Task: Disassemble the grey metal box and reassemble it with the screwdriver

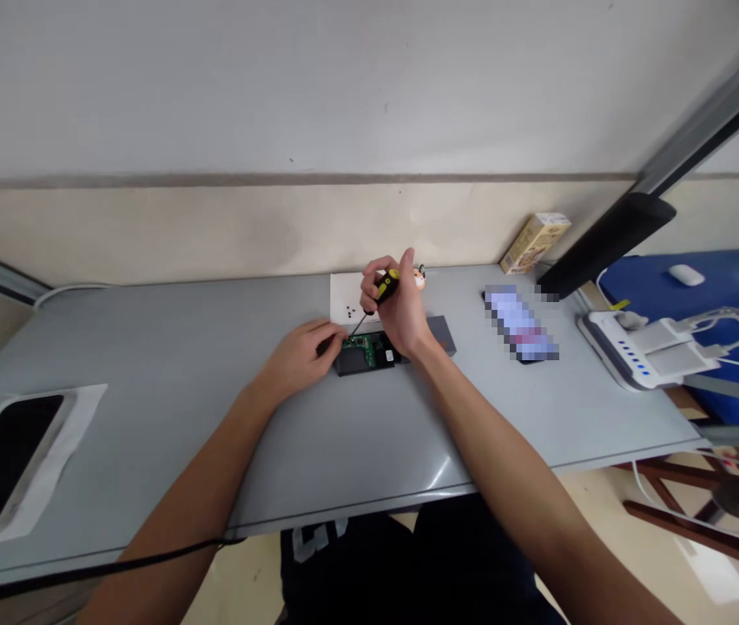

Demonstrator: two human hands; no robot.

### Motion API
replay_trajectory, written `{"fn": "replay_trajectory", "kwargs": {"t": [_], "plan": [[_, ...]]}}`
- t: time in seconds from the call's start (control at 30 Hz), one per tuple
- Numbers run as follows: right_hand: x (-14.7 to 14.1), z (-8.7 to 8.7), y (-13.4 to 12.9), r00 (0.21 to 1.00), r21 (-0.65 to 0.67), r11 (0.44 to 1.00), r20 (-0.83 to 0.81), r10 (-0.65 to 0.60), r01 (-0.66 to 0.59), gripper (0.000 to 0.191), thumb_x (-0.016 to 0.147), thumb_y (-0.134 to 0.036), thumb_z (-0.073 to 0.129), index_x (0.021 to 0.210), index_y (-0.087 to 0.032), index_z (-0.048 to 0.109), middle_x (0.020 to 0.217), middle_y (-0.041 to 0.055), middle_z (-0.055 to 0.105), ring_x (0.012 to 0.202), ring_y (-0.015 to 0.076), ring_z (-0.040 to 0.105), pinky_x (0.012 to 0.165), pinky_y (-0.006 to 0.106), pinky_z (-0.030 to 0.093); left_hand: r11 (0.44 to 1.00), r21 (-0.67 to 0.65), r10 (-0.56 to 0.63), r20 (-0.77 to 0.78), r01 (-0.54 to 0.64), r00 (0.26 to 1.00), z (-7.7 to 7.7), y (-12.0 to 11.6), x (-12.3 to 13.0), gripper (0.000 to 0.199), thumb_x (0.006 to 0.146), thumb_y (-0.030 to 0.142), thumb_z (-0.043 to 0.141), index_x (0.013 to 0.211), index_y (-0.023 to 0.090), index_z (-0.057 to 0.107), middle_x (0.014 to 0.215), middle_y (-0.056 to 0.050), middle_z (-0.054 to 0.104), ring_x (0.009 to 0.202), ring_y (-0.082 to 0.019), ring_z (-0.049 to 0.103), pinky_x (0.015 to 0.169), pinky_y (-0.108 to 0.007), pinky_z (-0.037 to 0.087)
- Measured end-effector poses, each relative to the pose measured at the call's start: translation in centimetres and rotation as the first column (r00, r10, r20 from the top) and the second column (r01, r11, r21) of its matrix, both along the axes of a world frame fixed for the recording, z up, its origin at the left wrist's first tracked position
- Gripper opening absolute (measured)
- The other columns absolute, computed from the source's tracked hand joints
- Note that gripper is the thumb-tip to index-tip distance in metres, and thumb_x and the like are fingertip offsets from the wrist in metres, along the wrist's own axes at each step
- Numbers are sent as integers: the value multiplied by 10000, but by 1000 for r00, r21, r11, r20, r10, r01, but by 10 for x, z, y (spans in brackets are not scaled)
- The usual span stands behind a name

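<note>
My right hand (399,305) is closed around the black and yellow handle of a screwdriver (386,285). Its thin shaft slants down to the left, and the tip meets the upper left part of a green circuit board (357,349) in a dark casing. Fingers of my left hand (307,354) are bent over the left end of that device, gripping its edge close to the screwdriver tip. Behind the board, several small dark screws (351,312) lie on a white sheet of paper (341,289). A flat grey panel (440,332) shows on the right, partly under my right wrist.
Right of my hands lies a phone (520,325) with a blurred screen. Beyond it are a box (535,243), a black cylinder (607,247) and a white power strip (643,347) with cables. A white-framed dark device (8,460) rests at the far left. A wall closes the back.
</note>
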State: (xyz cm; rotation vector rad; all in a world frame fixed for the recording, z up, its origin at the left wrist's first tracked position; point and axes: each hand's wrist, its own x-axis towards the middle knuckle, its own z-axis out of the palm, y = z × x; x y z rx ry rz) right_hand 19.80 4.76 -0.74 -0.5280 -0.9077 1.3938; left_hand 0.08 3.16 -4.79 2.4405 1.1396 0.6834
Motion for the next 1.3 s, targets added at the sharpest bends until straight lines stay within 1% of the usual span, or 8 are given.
{"fn": "replay_trajectory", "kwargs": {"t": [0.13, 0.27, 0.43, 0.67, 0.83, 1.0, 1.2, 1.3], "plan": [[5, 2, 0, 996, -6, 998, -62, 57, -57, 385, 889, -614, 670, 926, -232, 639, 802, -10, 536, 676, 106, 537, 648, 267, 475, 1000, -8, -4, 5, 4, 1000, 1, 0, 0, 278, 1044, 306, 435, 1009, 200, 690, 985, -46, 709, 898, -192, 642, 853, -339, 492], [3, -2, -1, 1000, -29, 999, 2, 14, -14, 440, 794, -604, 777, 832, -240, 534, 928, -10, 615, 731, 107, 605, 698, 274, 504, 1000, -9, 1, 9, -1, 1000, 3, 0, 1, 282, 1034, 310, 443, 992, 198, 698, 964, -51, 714, 876, -195, 639, 827, -339, 495], [-4, -2, -3, 984, -13, 996, 157, -88, 91, 553, 786, -666, 753, 758, -256, 384, 610, -82, 423, 529, 93, 417, 549, 257, 392, 1000, -10, 6, -4, -6, 1000, 3, -1, 1, 283, 1038, 318, 444, 1015, 202, 701, 982, -50, 724, 888, -198, 649, 833, -337, 495], [0, 3, 0, 999, -39, 999, 17, 30, -30, 481, 914, -705, 551, 931, -234, 644, 713, -18, 489, 645, 125, 483, 641, 286, 450, 1000, -14, 9, -18, -9, 1000, 1, 0, 0, 293, 1049, 325, 427, 1018, 203, 692, 973, -49, 709, 884, -195, 646, 841, -335, 495], [2, -2, 1, 1000, -59, 998, 3, 0, 1, 406, 801, -595, 766, 844, -240, 574, 885, -10, 584, 785, 118, 583, 712, 259, 486, 1000, -12, 15, -17, -15, 1000, 0, 0, 0, 282, 1042, 318, 436, 1033, 207, 695, 990, -47, 713, 886, -196, 650, 850, -339, 498], [-1, 0, -3, 983, -23, 995, 159, -91, 95, 526, 770, -643, 778, 788, -255, 422, 685, -66, 482, 600, 100, 485, 610, 258, 431, 1000, -24, 17, -29, -18, 999, 2, 0, 0, 291, 1039, 327, 432, 1024, 207, 696, 972, -51, 715, 888, -202, 650, 840, -345, 502], [1, 6, -4, 993, 1, 999, 115, -40, 40, 539, 895, -783, 492, 990, -267, 617, 722, -23, 482, 654, 134, 502, 638, 287, 449, 999, -31, 17, -18, -17, 1000, 3, -1, 0, 284, 1043, 325, 434, 1017, 204, 690, 993, -55, 716, 912, -203, 652, 851, -341, 497], [2, 5, -2, 994, -6, 1000, 110, -28, 29, 474, 859, -718, 622, 924, -248, 639, 830, 3, 559, 787, 142, 585, 709, 280, 485, 1000, -27, 13, -15, -13, 1000, 2, -1, 0, 284, 1049, 320, 430, 1021, 210, 690, 994, -50, 716, 901, -201, 647, 853, -343, 491]]}}
